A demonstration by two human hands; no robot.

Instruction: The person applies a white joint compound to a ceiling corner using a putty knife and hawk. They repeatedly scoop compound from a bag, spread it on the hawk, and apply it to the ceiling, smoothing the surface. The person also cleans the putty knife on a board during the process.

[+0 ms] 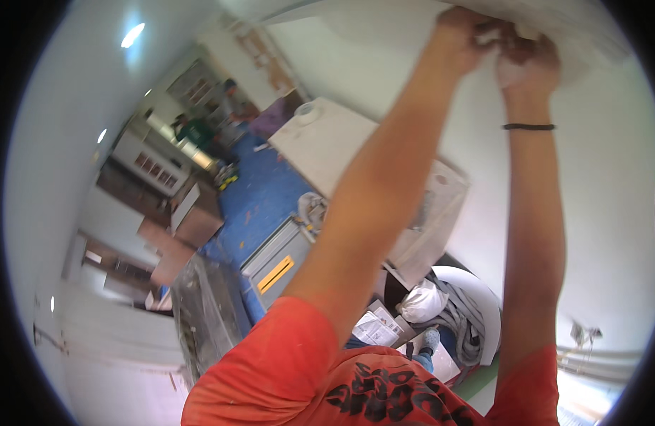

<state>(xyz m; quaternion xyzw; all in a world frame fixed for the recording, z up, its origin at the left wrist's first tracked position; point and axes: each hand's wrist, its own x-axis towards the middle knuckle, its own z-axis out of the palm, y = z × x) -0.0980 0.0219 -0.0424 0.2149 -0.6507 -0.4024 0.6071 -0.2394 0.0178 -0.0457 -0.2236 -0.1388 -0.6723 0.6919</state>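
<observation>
Both arms reach up to the pale surface (592,32) at the top right, where it meets a wall. My left hand (464,39) has its fingers curled at that surface. Close beside it, my right hand (528,69), below a dark wristband (528,126), also has bent fingers pressed together up there. The fingertips are blurred and overlap, so whatever they hold is unclear.
Below are a beige board (320,131), a grey case (263,252), a white sack (421,304), grey hose (464,326) and a plastic-covered panel (207,312). Further back, two people (196,135) (236,106) work on a blue floor covering (253,177) near cabinets (146,163).
</observation>
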